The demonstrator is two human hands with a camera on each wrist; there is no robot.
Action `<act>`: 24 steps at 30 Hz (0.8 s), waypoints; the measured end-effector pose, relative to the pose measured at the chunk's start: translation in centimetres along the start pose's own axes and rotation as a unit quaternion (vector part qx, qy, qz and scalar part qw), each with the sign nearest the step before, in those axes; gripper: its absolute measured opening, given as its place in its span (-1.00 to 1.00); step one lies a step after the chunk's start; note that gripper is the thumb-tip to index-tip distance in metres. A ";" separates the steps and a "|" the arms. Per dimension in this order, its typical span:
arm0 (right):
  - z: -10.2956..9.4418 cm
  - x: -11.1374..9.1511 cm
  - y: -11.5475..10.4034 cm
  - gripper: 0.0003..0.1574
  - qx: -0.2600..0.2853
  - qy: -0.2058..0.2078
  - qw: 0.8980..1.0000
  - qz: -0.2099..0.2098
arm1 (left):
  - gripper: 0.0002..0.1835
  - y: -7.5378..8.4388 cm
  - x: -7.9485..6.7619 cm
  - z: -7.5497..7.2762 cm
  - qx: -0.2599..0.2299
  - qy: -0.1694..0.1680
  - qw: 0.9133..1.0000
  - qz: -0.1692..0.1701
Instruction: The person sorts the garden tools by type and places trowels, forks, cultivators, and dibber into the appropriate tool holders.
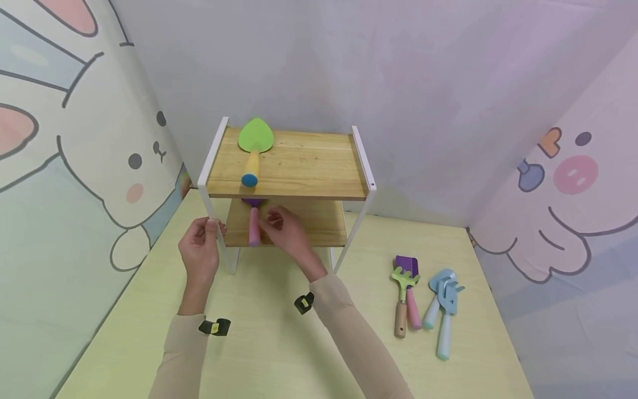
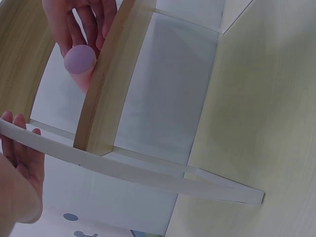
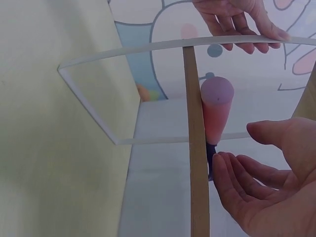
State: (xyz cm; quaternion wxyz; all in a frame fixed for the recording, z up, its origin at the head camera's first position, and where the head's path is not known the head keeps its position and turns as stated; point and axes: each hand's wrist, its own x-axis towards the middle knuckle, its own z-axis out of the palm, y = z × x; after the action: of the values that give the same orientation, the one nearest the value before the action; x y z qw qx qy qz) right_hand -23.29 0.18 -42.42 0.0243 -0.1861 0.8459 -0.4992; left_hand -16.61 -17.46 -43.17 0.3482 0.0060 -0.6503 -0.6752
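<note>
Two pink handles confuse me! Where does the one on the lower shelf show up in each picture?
Head: pink handle left of centre, on the lower shelf.
Left wrist: pink handle at upper left, end facing the camera.
Right wrist: pink handle right of centre.
Shared landmark: the white post held by the left hand.

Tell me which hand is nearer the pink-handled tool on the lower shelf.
Right. The right hand is beside the pink-handled tool, on its right; the left hand is farther off to its left, holding the white post.
</note>
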 end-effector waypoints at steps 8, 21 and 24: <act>-0.6 -1.1 0.6 -0.59 0.002 0.014 0.999 -0.048 | -0.81 -0.1 0.0 -0.1 -0.026 0.002 1.000 0.001; -1.7 -3.1 1.5 -0.54 0.021 0.018 0.995 -0.091 | -0.81 -3.0 0.4 -0.7 -0.029 0.005 1.000 0.000; -2.0 -3.7 1.7 -0.54 0.029 0.025 0.994 -0.104 | -0.79 -3.1 0.4 -0.7 -0.023 0.006 1.000 0.001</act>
State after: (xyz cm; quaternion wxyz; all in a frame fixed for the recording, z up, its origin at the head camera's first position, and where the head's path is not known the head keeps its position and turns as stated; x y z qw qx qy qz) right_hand -20.85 3.84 -43.42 -0.0435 -0.2604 0.8075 -0.5275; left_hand -17.98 -18.54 -45.84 0.3529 0.0014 -0.6324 -0.6896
